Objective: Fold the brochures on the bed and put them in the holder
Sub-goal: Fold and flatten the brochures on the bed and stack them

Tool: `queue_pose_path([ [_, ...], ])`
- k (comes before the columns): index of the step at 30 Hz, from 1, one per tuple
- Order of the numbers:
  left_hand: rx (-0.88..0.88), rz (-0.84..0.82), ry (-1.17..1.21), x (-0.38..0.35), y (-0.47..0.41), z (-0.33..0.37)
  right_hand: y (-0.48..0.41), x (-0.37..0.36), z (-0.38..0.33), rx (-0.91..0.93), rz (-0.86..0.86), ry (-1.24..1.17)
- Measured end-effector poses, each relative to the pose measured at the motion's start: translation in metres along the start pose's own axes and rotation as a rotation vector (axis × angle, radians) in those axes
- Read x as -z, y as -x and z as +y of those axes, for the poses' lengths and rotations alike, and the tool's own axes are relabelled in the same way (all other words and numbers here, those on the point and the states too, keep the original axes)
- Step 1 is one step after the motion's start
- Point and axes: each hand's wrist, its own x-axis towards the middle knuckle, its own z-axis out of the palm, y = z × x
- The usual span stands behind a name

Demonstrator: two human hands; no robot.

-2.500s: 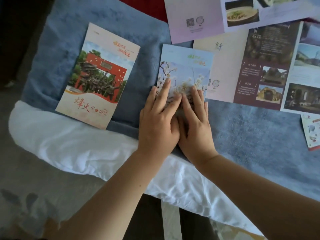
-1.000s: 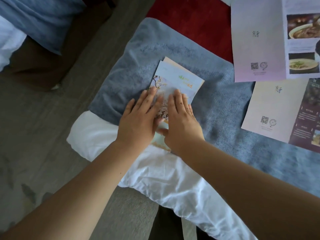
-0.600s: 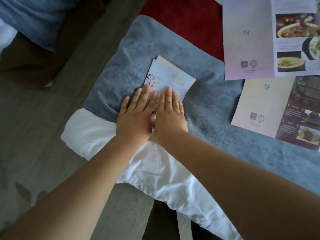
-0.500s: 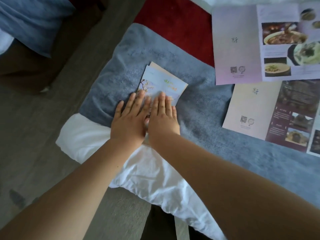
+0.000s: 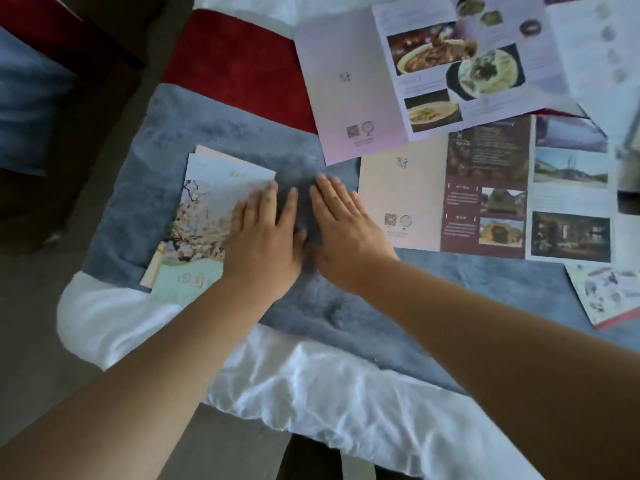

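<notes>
A folded blossom-print brochure [image 5: 204, 216] lies on top of another folded one on the blue blanket [image 5: 166, 133], near the bed's corner. My left hand [image 5: 265, 237] lies flat with its fingers spread, partly over the brochure's right edge. My right hand [image 5: 343, 223] is flat and open on the blanket just right of it, holding nothing. An unfolded maroon-and-cream brochure [image 5: 485, 192] lies to the right, its left edge next to my right hand. An unfolded food brochure [image 5: 398, 77] lies behind it. No holder is in view.
A small pink-edged leaflet [image 5: 613, 292] lies at the far right. A red blanket strip [image 5: 235, 64] runs behind the blue one. White bedding [image 5: 311, 386] hangs over the bed's near edge, with grey floor [image 5: 31, 306] to the left.
Both hands have slid right off the stacked folded brochures. My right hand now rests on bare blanket and my left only on the stack's right edge. The view shifted right.
</notes>
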Motion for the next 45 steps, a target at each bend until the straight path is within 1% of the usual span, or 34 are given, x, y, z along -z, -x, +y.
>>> queue_pose_path([
  [3,-0.092,0.028,-0.01,0.004,-0.034,0.042,0.017,0.017,0.058,-0.011,0.053,0.095],
  [5,-0.127,0.041,-0.043,0.011,-0.061,0.071,0.027,0.029,0.093,-0.024,0.07,0.109],
  [8,-0.156,0.053,-0.049,0.024,-0.098,0.124,0.04,0.045,0.14,-0.124,0.089,0.102],
  [12,-0.202,0.042,0.006,0.039,-0.137,0.19,0.058,0.056,0.188,-0.247,0.137,0.081],
  [15,-0.194,0.011,-0.017,0.048,-0.168,0.224,0.075,0.06,0.214,-0.255,0.137,0.079],
  [20,-0.098,-0.072,-0.023,0.049,-0.207,0.256,0.102,0.056,0.237,-0.211,0.152,0.031],
  [24,-0.128,-0.124,-0.019,0.034,-0.198,0.254,0.112,0.053,0.249,-0.24,0.172,0.003],
  [30,-0.202,-0.083,-0.018,0.013,-0.16,0.225,0.117,0.05,0.251,-0.274,0.195,-0.014],
  [38,-0.191,-0.081,-0.032,0.008,-0.142,0.205,0.123,0.046,0.249,-0.318,0.184,-0.003],
  [45,-0.174,-0.029,-0.001,-0.009,-0.098,0.162,0.129,0.039,0.246,-0.341,0.196,-0.001],
])
